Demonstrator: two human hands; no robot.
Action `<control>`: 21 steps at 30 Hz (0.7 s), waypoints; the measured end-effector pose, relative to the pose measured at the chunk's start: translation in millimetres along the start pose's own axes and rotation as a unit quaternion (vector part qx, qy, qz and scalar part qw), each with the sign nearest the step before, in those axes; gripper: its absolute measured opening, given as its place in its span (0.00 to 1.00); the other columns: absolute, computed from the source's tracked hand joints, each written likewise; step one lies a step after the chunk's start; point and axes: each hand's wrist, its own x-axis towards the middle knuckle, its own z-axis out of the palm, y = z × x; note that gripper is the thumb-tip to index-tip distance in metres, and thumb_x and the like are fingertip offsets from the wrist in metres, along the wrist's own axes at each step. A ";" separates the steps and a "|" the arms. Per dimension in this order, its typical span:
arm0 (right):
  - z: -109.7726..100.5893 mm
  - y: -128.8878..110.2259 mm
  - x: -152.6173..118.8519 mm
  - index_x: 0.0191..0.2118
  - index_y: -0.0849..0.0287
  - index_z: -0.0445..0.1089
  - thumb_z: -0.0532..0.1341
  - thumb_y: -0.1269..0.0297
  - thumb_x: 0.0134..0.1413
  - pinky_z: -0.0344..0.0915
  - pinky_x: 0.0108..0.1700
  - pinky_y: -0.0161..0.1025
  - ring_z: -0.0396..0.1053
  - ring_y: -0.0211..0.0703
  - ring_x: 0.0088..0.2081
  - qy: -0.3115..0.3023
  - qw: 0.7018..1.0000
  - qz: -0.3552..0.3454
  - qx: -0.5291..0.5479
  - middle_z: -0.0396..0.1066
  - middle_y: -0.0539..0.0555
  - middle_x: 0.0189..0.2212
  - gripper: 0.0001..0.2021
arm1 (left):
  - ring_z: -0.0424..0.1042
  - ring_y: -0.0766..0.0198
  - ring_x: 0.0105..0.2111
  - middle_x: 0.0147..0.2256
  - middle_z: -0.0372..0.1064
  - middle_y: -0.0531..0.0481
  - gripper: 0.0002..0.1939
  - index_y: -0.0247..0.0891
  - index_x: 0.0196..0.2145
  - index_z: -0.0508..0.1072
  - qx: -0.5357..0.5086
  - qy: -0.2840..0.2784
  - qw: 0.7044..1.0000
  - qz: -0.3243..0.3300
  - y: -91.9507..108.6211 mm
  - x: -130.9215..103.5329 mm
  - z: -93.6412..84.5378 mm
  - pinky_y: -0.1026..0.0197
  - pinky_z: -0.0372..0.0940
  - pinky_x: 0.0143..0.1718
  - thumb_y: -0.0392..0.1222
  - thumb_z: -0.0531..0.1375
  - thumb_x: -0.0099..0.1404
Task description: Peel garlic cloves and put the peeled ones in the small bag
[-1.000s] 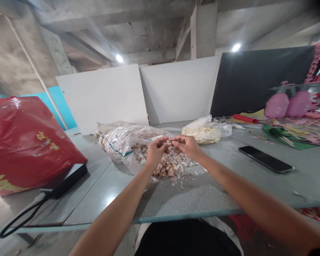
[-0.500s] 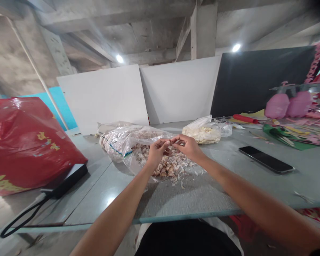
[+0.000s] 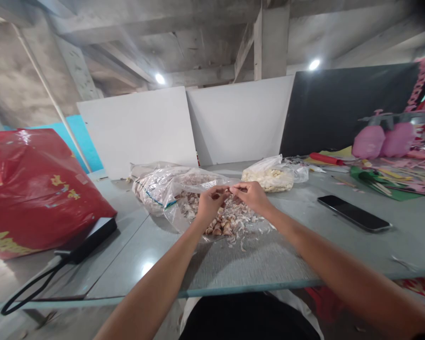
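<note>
Over a heap of unpeeled garlic cloves [image 3: 217, 226], my left hand [image 3: 209, 203] and my right hand [image 3: 250, 194] meet at the fingertips. Thumbs and fingers of both are pinched on a small piece, apparently a garlic clove, mostly hidden by the fingers. Loose papery garlic skins [image 3: 246, 222] lie to the right of the heap and below my right hand. Left of the hands, a clear plastic bag [image 3: 152, 189] of garlic lies on its side with its mouth toward the heap. Behind my right hand is a clear bag of pale peeled cloves [image 3: 269, 179].
A red bag [image 3: 46, 189] and a black power bank [image 3: 95, 241] with a cable sit at left on the grey table [image 3: 255, 269]. To the right lie a phone [image 3: 354, 212], coloured paper scraps [image 3: 386, 182] and pink spray bottles [image 3: 370, 141]. Boards [image 3: 237, 123] stand behind.
My fingertips have shifted slightly against each other, and the right fingers now look more drawn together. Both hands stay over the garlic heap.
</note>
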 end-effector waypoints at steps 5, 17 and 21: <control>0.2 2.3 1.6 0.37 0.64 0.75 0.60 0.56 0.46 0.70 0.27 0.33 0.72 0.40 0.25 -0.025 0.999 0.025 0.030 0.73 0.52 0.22 0.17 | 0.64 0.71 0.20 0.28 0.71 0.49 0.14 0.38 0.37 0.75 0.104 0.022 0.993 0.060 -1.6 -1.6 -2.9 0.67 0.61 0.23 0.46 0.61 0.54; 0.3 6.5 2.1 0.35 0.64 0.75 0.59 0.58 0.47 0.71 0.28 0.34 0.73 0.40 0.25 -0.036 0.998 0.037 0.026 0.73 0.53 0.21 0.15 | 0.65 0.69 0.22 0.29 0.73 0.48 0.11 0.39 0.34 0.77 0.138 0.033 0.985 0.094 -0.4 -1.8 -2.4 0.66 0.61 0.26 0.45 0.61 0.54; 0.2 10.0 2.3 0.35 0.63 0.75 0.59 0.57 0.47 0.71 0.29 0.35 0.73 0.41 0.26 -0.040 0.999 0.022 0.012 0.74 0.53 0.22 0.16 | 0.65 0.69 0.23 0.29 0.73 0.48 0.12 0.38 0.35 0.77 0.134 0.023 0.988 0.079 0.1 -2.3 -2.7 0.66 0.61 0.26 0.45 0.60 0.54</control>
